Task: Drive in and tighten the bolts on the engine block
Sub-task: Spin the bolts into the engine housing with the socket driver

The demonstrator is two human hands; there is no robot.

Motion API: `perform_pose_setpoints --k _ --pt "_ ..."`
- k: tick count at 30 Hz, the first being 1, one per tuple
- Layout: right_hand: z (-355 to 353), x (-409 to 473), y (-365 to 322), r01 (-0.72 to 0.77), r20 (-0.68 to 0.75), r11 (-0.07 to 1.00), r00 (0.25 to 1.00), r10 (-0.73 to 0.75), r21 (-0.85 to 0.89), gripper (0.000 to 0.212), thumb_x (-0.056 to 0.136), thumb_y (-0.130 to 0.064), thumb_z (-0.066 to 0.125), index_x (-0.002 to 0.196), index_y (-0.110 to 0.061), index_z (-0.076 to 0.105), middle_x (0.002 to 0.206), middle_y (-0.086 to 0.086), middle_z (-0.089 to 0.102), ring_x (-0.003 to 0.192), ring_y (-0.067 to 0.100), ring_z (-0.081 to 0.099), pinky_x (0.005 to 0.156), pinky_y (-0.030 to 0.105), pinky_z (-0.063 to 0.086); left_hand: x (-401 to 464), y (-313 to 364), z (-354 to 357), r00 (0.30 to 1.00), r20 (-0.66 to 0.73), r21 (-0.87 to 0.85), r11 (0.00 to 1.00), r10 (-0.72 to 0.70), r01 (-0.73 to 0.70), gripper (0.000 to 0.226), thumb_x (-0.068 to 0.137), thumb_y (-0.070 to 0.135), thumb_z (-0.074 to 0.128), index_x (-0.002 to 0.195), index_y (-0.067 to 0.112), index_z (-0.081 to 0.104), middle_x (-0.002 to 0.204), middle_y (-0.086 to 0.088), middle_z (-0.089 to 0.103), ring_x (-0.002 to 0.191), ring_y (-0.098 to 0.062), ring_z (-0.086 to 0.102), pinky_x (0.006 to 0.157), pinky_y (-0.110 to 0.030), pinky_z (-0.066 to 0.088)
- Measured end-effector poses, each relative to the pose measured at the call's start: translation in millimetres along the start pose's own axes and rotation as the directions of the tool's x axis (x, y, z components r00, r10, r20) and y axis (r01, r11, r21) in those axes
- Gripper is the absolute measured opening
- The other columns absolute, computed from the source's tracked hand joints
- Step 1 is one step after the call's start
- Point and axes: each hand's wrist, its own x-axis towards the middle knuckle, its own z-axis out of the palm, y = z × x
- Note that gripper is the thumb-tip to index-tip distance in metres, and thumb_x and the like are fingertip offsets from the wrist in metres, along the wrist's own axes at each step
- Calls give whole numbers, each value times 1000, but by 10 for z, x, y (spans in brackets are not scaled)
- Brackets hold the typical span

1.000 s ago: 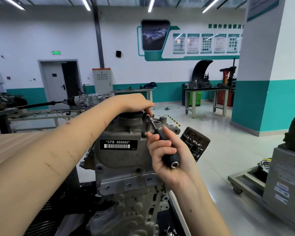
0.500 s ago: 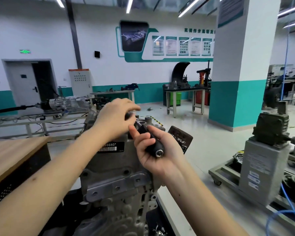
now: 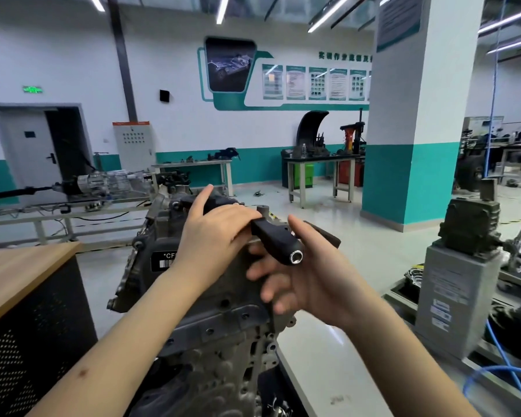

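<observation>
- While the left hand [image 3: 214,233] covered the black ribbed driver handle [image 3: 275,243] near its front, it steadied the tool on the grey cast-metal engine block [image 3: 211,296].
- Right hand [image 3: 310,275] lay loosely spread just below the handle's butt, holding nothing, likely re-gripping.

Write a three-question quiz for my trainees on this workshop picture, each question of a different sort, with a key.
1. True or false: the right hand has all its fingers wrapped tight round the black tool handle.
2. Which hand covers the front end of the tool on top of the engine block? A) left hand B) right hand C) neither
3. Fill in: the letters that show on the black label on the block are "*C_".

Key
1. False: its fingers are spread and the handle lies between thumb and fingers.
2. A
3. F
</observation>
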Motion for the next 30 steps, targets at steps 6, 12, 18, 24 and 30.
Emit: perform_pose_setpoints --k 6,12,18,24,30 --pt "-150 -240 139 571 190 391 707 -681 -722 51 76 -42 65 124 -48 46 124 -19 52 111 2 54 82 23 50 15 21 3 1000 -22 32 999 -3 4 20 70 8 65 88 5 73 84 -5 74 79 -21 71 95 -59 21" --pt "-34 -128 183 355 286 -142 395 -873 -924 24 78 -10 65 100 -3 70 97 9 69 84 20 66 64 33 55 13 71 -13 997 -37 -25 997 -67 66 21 66 4 65 86 2 73 81 -8 73 76 -23 71 96 -59 22" --pt "12 -117 91 169 21 65 460 -887 -984 50 80 -55 57 74 -5 57 57 5 58 50 25 47 44 34 37 -22 212 -5 998 -67 -53 999 2 -5 31 77 20 55 94 0 71 89 -9 73 84 -22 70 94 -56 37" --pt "-8 -171 125 42 -7 40 593 -805 -998 59 76 -68 35 112 -25 52 78 -12 56 71 21 57 49 27 31 14 252 -2 999 -25 -37 998 45 -46 28 77 16 49 87 4 73 82 -7 73 79 -21 71 88 -50 47" --pt "-22 -285 135 84 130 -101 518 -845 -991 34 76 -19 62 109 -24 68 83 2 62 67 25 60 43 32 43 8 238 -16 998 56 -47 999 11 -8 22 77 14 59 92 4 72 88 -7 73 85 -23 70 87 -41 50"
